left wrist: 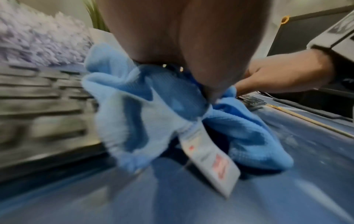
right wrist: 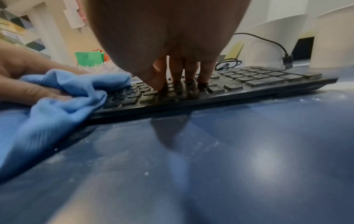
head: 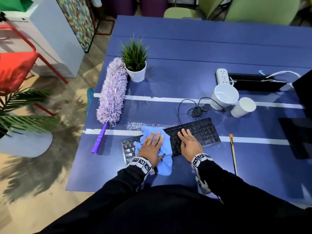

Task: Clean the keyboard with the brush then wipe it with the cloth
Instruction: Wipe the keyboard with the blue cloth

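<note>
A black keyboard (head: 200, 130) lies slanted on the blue table (head: 185, 53). My left hand (head: 152, 146) presses flat, fingers straight, on a light blue cloth (head: 166, 146) spread over the keyboard's left half. The cloth (left wrist: 138, 115) bunches under the palm, a white tag hanging from it. My right hand (head: 188, 142) rests with straight fingers (right wrist: 176, 72) on the keys of the keyboard (right wrist: 239, 86), just right of the cloth (right wrist: 63, 97). A thin wooden-handled brush (head: 233, 152) lies on the table to the right of the keyboard.
A purple fluffy duster (head: 112, 92) and a potted plant (head: 135, 65) lie to the left rear. Two white paper cups (head: 226, 96), a coiled cable (head: 196, 110), a power strip (head: 222, 76) and dark screens (head: 293, 137) stand to the right. White dust (right wrist: 201, 145) specks the table.
</note>
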The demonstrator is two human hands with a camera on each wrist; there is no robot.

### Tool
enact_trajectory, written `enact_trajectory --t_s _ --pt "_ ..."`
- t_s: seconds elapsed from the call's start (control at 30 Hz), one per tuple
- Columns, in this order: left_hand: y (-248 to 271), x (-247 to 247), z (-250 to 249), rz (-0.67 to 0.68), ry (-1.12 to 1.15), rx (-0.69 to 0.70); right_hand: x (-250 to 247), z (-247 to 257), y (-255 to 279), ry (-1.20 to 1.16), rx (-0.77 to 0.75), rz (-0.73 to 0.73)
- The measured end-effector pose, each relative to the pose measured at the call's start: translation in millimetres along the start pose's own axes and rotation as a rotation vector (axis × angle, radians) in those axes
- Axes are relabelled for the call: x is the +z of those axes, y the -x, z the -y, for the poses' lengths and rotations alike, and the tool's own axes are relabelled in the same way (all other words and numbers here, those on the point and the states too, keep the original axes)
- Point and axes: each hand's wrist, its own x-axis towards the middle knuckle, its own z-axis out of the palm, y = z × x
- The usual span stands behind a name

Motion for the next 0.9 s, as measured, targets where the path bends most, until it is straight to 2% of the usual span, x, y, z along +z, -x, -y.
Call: enact_trajectory --t_s 0.2,0.3,0.37,0.43,0.5,0.57,0.7,0.9 --pt "45.7 0.2 63.9 0.021 -0.044 -0.265 -7.5 -1.3 0.6 0.009 0.006 0.027" --pt "67.6 -3.2 81.7 0.064 -0.016 -0.268 -6.3 2.7 2.8 0.0 -0.016 0.036" --pt "71.6 -2.7 83.2 0.075 0.011 -0.246 -5.0 3.5 2.9 0.032 -0.023 0.063" --pt "65.6 -3.8 74.2 0.091 -0.055 -0.21 -5.3 4.8 2.4 0.051 -0.022 0.074" --pt "50.8 -4.5 55.9 0.058 -0.104 -0.093 -4.5 6.1 1.9 0.059 -0.023 0.091" --pt "29.9 -8.0 30.8 0.022 -0.066 0.006 -4.6 6.9 2.3 0.07 -0.024 0.101" --pt "-11.0 -20.7 -9.7 0.095 -0.004 0.122 -4.1 7.0 0.9 0.074 -0.027 0.118" --pt "-35.9 -20.3 -25.4 0.075 0.066 0.232 -9.0 -1.5 -2.9 0.035 -0.029 0.159"
